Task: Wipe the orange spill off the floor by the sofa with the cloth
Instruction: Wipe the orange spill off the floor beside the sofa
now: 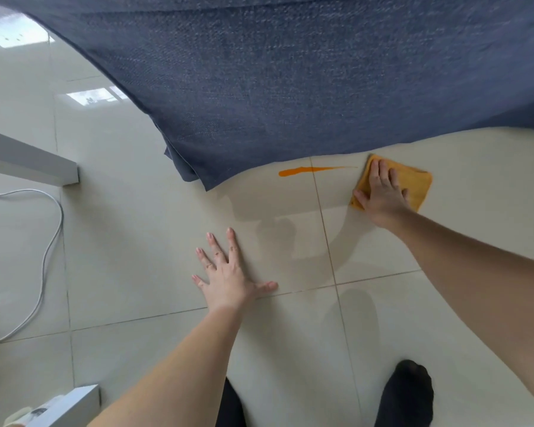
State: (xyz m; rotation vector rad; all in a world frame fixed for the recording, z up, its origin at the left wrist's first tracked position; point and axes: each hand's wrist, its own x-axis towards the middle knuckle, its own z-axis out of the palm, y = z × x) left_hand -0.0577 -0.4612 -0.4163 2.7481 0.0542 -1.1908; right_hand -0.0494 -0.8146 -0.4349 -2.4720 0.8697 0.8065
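The left hand [228, 272] is lying flat and spread on the floor [136, 257]. Right of the orange spill [305, 171], the right hand [383, 192] is pressing, seemingly open-palmed, the cloth [413, 186], beside the sofa [290, 87].

A home living room: blue fabric sofa [290, 87], tiled floor [136, 241].

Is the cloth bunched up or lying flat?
Flat: the cloth lies spread on the floor, right hand pressing on it.
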